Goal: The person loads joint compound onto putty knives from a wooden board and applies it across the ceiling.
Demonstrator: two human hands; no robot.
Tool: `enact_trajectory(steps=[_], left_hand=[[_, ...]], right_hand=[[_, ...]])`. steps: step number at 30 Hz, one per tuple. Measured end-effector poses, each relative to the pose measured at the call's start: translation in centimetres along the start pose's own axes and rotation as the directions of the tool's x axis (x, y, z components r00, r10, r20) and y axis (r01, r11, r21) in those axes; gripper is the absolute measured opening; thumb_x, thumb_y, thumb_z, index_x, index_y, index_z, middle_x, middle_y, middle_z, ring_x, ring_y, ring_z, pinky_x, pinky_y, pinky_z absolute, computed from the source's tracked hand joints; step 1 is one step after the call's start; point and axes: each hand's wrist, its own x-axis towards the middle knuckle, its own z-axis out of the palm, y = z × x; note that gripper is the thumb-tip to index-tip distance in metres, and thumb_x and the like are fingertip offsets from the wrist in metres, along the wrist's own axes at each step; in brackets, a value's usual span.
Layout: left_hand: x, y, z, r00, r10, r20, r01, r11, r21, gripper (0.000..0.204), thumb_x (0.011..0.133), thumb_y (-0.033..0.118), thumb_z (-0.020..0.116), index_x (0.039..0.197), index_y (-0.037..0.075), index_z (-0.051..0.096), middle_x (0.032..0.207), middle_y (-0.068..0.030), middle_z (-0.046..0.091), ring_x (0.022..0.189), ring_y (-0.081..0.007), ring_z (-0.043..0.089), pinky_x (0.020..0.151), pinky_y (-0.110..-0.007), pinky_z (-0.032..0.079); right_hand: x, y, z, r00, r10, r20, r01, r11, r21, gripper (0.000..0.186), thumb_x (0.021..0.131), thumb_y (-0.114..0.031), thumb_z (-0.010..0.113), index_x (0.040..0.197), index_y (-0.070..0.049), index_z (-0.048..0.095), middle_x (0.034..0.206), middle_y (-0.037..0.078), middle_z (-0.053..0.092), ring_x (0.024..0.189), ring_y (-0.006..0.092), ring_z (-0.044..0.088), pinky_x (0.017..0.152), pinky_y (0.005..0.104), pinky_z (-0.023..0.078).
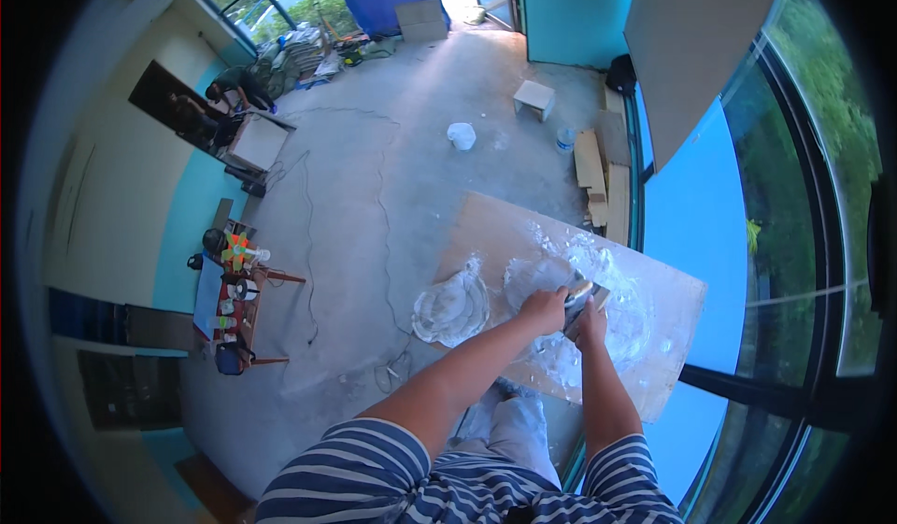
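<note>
Over the wooden board [677, 304], my left hand [544, 312] is closed around the light handle of a tool that looks like a putty knife [580, 290]. Close beside it, my right hand [590, 326] grips a second flat-bladed scraper [601, 296]. The two tools meet or nearly meet; their blades are partly hidden by my fingers. Wet white plaster [621, 314] is smeared in a rough ring on the board beneath both hands. Left of my hands, a shallow basin [450, 309] caked with white material sits at the board's edge.
A white bucket [461, 135] and a small stool [534, 99] stand on the floor ahead. Cables [383, 197] trail across it. On the left is a cluttered table [245, 309]; farther back a person [241, 85] bends over. Windows [785, 197] line the right side.
</note>
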Motion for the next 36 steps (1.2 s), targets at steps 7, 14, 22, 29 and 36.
enact_trajectory(steps=[7, 14, 22, 29, 36], left_hand=[[-8.2, -2.4, -2.0, 0.979, 0.191, -0.075, -0.191, 0.982, 0.002, 0.054, 0.079, 0.011, 0.06, 0.132, 0.008, 0.048, 0.13, -0.0157, 0.053, 0.119, -0.0326, 0.05, 0.101, -0.04, 0.04], [-15.6, -5.9, -4.1, 0.848, 0.331, -0.415, -0.33, 0.941, 0.076, 0.053, 0.076, 0.007, 0.057, 0.129, 0.006, 0.051, 0.125, -0.0136, 0.056, 0.113, -0.0315, 0.052, 0.1, -0.04, 0.041], [-22.2, -5.2, -8.5, 0.743, 0.355, -0.568, -0.306, 0.934, 0.183, 0.05, 0.076, 0.003, 0.052, 0.126, 0.007, 0.055, 0.122, -0.0152, 0.058, 0.112, -0.033, 0.053, 0.1, -0.041, 0.04], [-26.0, -4.5, -10.0, 0.647, 0.407, -0.645, -0.312, 0.913, 0.262, 0.051, 0.071, 0.004, 0.056, 0.123, 0.006, 0.057, 0.119, -0.0152, 0.059, 0.108, -0.0309, 0.055, 0.099, -0.042, 0.04], [-29.0, -5.0, -10.4, 0.589, 0.414, -0.694, -0.299, 0.91, 0.289, 0.046, 0.075, 0.005, 0.054, 0.121, 0.006, 0.057, 0.115, -0.0131, 0.06, 0.104, -0.0298, 0.056, 0.097, -0.04, 0.041]], right_hand=[[-3.2, -1.1, -2.4, 0.928, 0.104, 0.359, -0.206, 0.944, 0.258, 0.047, 0.097, -0.039, 0.048, 0.122, 0.001, 0.05, 0.106, 0.012, 0.061, 0.093, 0.0254, 0.063, 0.081, 0.0387, 0.053], [-9.6, -5.2, 1.3, 0.822, 0.05, 0.568, -0.327, 0.857, 0.398, 0.035, 0.099, -0.031, 0.047, 0.121, -0.003, 0.051, 0.109, 0.008, 0.061, 0.095, 0.0226, 0.062, 0.084, 0.0373, 0.051], [-17.1, -9.9, 4.3, 0.741, 0.016, 0.672, -0.344, 0.868, 0.359, 0.039, 0.1, -0.033, 0.042, 0.123, -0.002, 0.051, 0.113, 0.01, 0.062, 0.099, 0.0255, 0.062, 0.09, 0.0394, 0.049], [-21.5, -11.9, 4.3, 0.648, -0.078, 0.758, -0.372, 0.835, 0.405, 0.039, 0.101, -0.031, 0.038, 0.124, -0.002, 0.05, 0.118, 0.011, 0.061, 0.106, 0.025, 0.06, 0.096, 0.0374, 0.046], [-24.2, -13.3, 3.6, 0.578, -0.14, 0.804, -0.36, 0.84, 0.406, 0.04, 0.101, -0.029, 0.038, 0.13, -0.003, 0.048, 0.126, 0.011, 0.057, 0.115, 0.0259, 0.055, 0.103, 0.0388, 0.041]])
